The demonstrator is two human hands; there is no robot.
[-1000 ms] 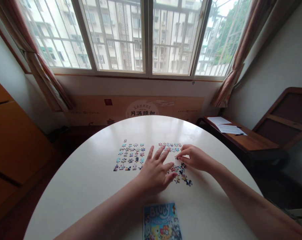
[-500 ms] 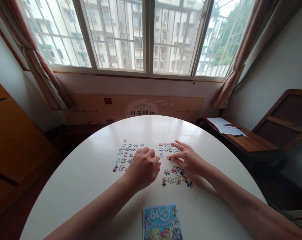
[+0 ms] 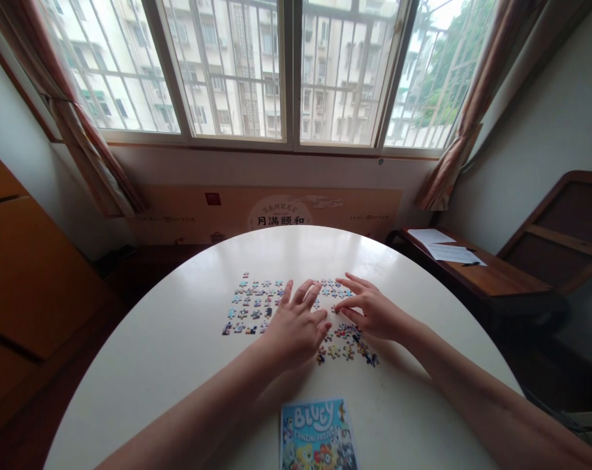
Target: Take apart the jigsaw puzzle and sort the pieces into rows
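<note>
Rows of small jigsaw pieces (image 3: 256,302) lie spread on the left half of a white round table (image 3: 178,365). My left hand (image 3: 300,323) hovers between them and a second group, fingers spread, with nothing visible in it. Over the right side, my right hand (image 3: 369,307) has its fingertips at a small puzzle piece (image 3: 335,309), thumb and index finger close together on it. Below that hand is a loose heap of colourful pieces (image 3: 349,336), with a few yellowish pieces (image 3: 333,352) at its left. Some pieces are hidden under my left hand.
A blue "Bluey" picture card or box (image 3: 318,434) lies at the table's near edge. To the right, a wooden side table (image 3: 511,277) holds papers (image 3: 455,254) and a pen. Behind are a window and a printed board.
My left hand has opened from a curled shape and moved slightly right, uncovering pieces on the left. My right hand stays nearly in place at its piece.
</note>
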